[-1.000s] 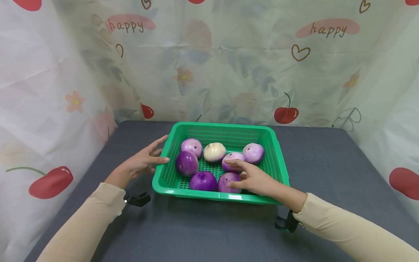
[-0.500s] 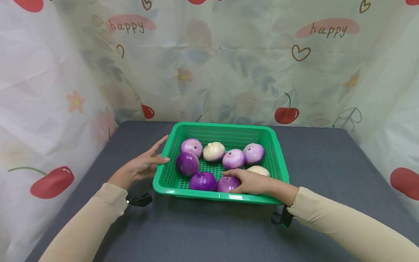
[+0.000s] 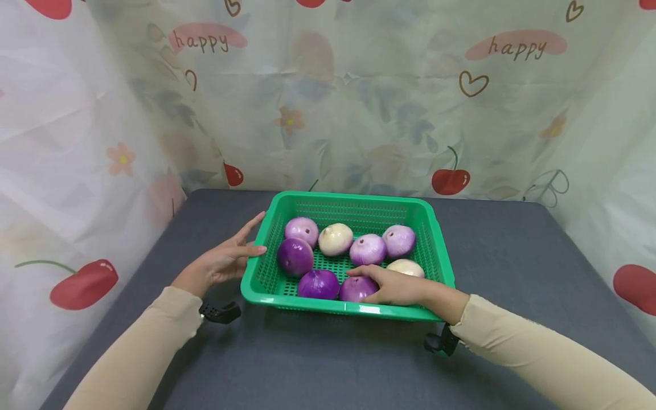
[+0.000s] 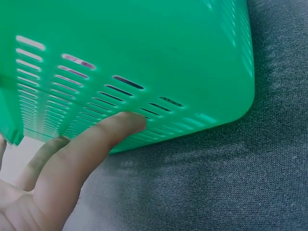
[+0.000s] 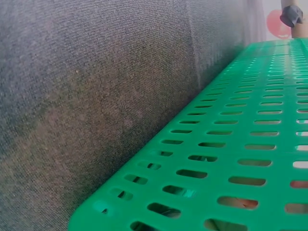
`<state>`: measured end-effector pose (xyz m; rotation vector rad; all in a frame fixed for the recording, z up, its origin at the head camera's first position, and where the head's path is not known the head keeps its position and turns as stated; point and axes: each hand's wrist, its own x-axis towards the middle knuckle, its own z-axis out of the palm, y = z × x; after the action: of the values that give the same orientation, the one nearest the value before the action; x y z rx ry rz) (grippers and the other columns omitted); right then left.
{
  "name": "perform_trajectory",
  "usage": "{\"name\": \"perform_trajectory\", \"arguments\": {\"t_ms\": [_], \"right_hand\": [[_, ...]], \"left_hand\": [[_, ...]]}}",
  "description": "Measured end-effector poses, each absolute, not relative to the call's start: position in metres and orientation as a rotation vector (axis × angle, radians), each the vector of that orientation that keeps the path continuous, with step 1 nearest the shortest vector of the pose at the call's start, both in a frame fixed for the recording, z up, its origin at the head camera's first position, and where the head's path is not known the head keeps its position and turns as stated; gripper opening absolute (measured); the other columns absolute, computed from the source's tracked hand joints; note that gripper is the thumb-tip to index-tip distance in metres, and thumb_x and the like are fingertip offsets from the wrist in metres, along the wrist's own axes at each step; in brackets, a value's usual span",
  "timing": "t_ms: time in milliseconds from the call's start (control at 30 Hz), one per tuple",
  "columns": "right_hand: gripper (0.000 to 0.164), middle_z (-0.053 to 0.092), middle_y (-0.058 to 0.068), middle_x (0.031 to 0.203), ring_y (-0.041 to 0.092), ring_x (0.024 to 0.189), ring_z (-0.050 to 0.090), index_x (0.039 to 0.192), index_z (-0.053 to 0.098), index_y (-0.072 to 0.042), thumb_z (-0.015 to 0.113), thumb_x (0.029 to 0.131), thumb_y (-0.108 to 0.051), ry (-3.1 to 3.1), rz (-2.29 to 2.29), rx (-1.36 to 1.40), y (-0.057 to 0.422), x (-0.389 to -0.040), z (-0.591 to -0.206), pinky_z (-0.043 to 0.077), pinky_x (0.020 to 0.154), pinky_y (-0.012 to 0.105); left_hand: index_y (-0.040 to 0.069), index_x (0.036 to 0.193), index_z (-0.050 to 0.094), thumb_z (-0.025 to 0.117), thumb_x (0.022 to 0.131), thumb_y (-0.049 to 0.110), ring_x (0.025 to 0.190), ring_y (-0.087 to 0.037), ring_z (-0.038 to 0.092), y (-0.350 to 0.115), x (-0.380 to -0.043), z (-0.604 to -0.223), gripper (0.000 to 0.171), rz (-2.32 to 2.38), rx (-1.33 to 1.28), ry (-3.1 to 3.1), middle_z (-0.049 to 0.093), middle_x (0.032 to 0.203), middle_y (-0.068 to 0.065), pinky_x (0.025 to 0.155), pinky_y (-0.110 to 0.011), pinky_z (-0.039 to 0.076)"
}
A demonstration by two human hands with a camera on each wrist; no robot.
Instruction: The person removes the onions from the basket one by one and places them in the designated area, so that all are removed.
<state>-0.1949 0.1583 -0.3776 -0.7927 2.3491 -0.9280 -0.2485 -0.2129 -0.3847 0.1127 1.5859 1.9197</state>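
A green slotted basket (image 3: 353,310) holds several onions. In the head view my right hand (image 3: 394,285) reaches over the front rim, its thumb and fingers round a purple onion (image 3: 357,289) at the front middle. The basket wall (image 5: 255,161) hides that hand in the right wrist view. My left hand (image 3: 222,262) lies against the basket's left side, thumb at the rim and fingers extended. One finger (image 4: 103,137) meets the slotted outer wall in the left wrist view. Close to the right hand lie a pale onion (image 3: 406,267) and a light purple onion (image 3: 368,249).
A dark purple onion (image 3: 295,257) and another purple onion (image 3: 318,285) sit at the basket's left and front. A white onion (image 3: 335,239) is near the back. The dark grey table (image 3: 328,364) is bounded behind by a printed curtain (image 3: 348,114).
Since a second ago my right hand has lowered onto the front purple onion, and its fingers have closed round it. The pale onion beyond has come into view. My left hand stays at the basket.
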Motion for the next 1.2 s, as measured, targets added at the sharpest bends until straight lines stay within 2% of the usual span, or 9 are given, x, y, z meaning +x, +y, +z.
{"name": "perform_trajectory", "arguments": {"t_ms": [433, 700, 833, 967, 1200], "right_hand": [[0.060, 0.051, 0.009, 0.140, 0.026, 0.124, 0.051, 0.142, 0.046, -0.008, 0.067, 0.091, -0.031, 2.413, -0.882, -0.794, 0.158, -0.194, -0.376, 0.043, 0.104, 0.048], [0.068, 0.058, 0.006, 0.132, 0.022, 0.112, 0.058, 0.140, 0.050, -0.014, 0.076, 0.082, -0.038, 2.560, -0.926, -0.755, 0.161, -0.191, -0.365, 0.052, 0.092, 0.040], [0.071, 0.052, 0.013, 0.134, 0.029, 0.115, 0.055, 0.143, 0.046, -0.014, 0.077, 0.082, -0.034, 2.507, -1.111, -0.692, 0.170, -0.190, -0.353, 0.054, 0.089, 0.040], [0.072, 0.044, 0.017, 0.140, 0.036, 0.123, 0.048, 0.146, 0.042, -0.013, 0.076, 0.084, -0.026, 2.431, -1.289, -0.645, 0.183, -0.189, -0.340, 0.054, 0.091, 0.041], [0.072, 0.041, 0.011, 0.143, 0.032, 0.122, 0.050, 0.146, 0.039, -0.012, 0.076, 0.084, -0.013, 2.383, -1.510, -0.690, 0.211, -0.185, -0.321, 0.052, 0.091, 0.024]], "left_hand": [[0.056, 0.149, 0.005, 0.053, 0.098, 0.004, 0.117, -0.038, 0.059, -0.212, -0.246, -0.382, 0.086, 1.924, 0.133, 1.569, 0.012, 0.161, -0.017, 0.089, -0.062, 0.048], [0.055, 0.149, 0.006, 0.053, 0.098, 0.004, 0.115, -0.037, 0.060, -0.213, -0.246, -0.382, 0.086, 1.926, 0.139, 1.577, 0.013, 0.160, -0.018, 0.088, -0.061, 0.049], [0.056, 0.149, 0.007, 0.052, 0.099, 0.005, 0.115, -0.037, 0.060, -0.213, -0.247, -0.384, 0.085, 1.923, 0.138, 1.587, 0.015, 0.160, -0.018, 0.088, -0.060, 0.050], [0.055, 0.149, 0.005, 0.053, 0.098, 0.005, 0.115, -0.038, 0.060, -0.214, -0.247, -0.384, 0.086, 1.913, 0.149, 1.594, 0.014, 0.160, -0.019, 0.088, -0.060, 0.050], [0.054, 0.150, 0.004, 0.054, 0.098, 0.006, 0.115, -0.038, 0.060, -0.213, -0.247, -0.383, 0.086, 1.908, 0.155, 1.593, 0.013, 0.160, -0.019, 0.088, -0.061, 0.049]]}}
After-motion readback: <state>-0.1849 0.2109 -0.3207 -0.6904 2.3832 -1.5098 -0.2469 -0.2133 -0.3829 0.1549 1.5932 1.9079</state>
